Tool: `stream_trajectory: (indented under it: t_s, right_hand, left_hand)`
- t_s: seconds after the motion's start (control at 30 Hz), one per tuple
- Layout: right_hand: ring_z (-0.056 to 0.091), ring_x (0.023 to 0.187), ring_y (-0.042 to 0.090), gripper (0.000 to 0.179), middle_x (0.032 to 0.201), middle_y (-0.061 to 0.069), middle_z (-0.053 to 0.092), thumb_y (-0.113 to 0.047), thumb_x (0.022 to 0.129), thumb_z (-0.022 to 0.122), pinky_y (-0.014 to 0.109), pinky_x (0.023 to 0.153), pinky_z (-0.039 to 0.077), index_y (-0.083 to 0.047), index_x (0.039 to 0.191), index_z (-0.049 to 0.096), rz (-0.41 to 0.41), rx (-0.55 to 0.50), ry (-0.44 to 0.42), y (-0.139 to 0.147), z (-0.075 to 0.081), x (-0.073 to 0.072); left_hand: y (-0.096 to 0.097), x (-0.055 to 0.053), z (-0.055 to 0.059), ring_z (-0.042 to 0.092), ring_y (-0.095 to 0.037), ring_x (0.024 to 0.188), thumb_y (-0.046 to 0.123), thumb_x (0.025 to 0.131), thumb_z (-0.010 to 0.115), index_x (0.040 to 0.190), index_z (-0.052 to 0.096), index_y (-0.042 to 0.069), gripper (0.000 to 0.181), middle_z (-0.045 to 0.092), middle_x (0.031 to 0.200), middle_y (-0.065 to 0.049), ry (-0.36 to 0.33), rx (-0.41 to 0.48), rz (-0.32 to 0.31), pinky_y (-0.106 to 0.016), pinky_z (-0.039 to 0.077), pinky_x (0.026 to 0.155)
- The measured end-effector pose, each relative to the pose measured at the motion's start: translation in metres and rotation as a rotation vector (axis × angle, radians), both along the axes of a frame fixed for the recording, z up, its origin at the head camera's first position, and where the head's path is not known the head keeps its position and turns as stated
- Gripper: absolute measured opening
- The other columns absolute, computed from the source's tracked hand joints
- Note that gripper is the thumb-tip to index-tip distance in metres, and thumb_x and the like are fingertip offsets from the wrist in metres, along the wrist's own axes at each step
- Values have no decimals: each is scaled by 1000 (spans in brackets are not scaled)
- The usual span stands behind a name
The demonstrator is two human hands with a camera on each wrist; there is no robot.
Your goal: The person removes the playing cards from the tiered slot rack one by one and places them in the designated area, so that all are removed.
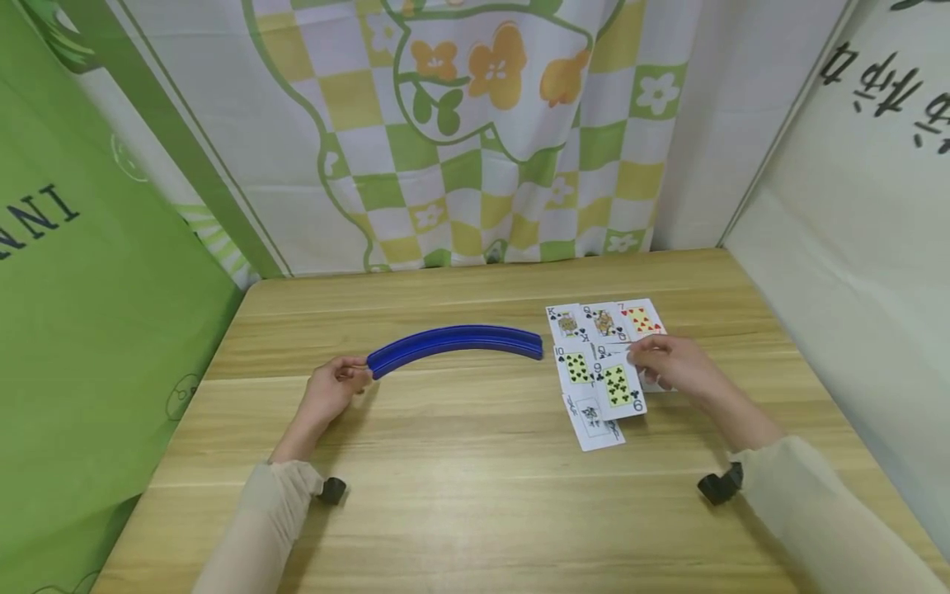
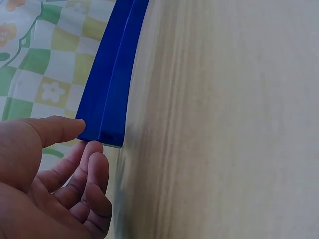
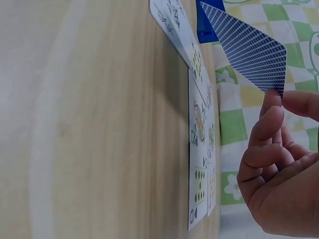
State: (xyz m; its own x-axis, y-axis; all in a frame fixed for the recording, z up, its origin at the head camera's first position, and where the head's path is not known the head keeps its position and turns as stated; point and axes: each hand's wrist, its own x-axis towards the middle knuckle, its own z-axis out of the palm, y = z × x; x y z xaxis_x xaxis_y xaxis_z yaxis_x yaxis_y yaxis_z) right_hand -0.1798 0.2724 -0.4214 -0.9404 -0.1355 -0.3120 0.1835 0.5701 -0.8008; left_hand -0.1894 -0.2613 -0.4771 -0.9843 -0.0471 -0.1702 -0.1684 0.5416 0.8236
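Observation:
A blue curved playing card holder (image 1: 454, 337) lies on the table, its groove running along its length. My left hand (image 1: 330, 393) pinches its left end between thumb and fingers; the left wrist view shows that end of the card holder (image 2: 107, 102) close up. My right hand (image 1: 681, 365) pinches the nine of clubs (image 1: 618, 386) by a corner, above other face-up cards. Its blue patterned back shows in the right wrist view, where the card (image 3: 256, 55) is tilted. Below it lie a ten (image 1: 575, 367), a joker (image 1: 588, 417) and a partly hidden queen.
Behind these lie a king (image 1: 567, 323), another queen (image 1: 603, 320) and a red seven (image 1: 641, 319), overlapping. A wooden table (image 1: 460, 495) carries everything. A checked curtain (image 1: 505, 190) hangs along its back edge, with a green cloth (image 1: 96, 330) to the left and a white one to the right.

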Motion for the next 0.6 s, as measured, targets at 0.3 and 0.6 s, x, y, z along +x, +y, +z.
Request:
stream_trajectory:
  t_s: [0.3,0.6]
  right_hand:
    - [58,75,12,40,83,-1,65,-28,96,62,27,63,50,3,122,61,-9,16,-16,8,-7,6]
    - [58,73,12,39,81,0,65,-27,95,64,26,67,51,4,119,63,24,28,-42,14,-16,10]
  left_hand:
    - [1,-1,11,65,-21,90,16,97,64,127,62,2,33,68,112,-20,69,-31,-29,-23,50,71]
    - [3,-6,32,60,-27,105,23,99,60,129,61,4,35,65,115,-15,99,-92,-66,-29,49,83]
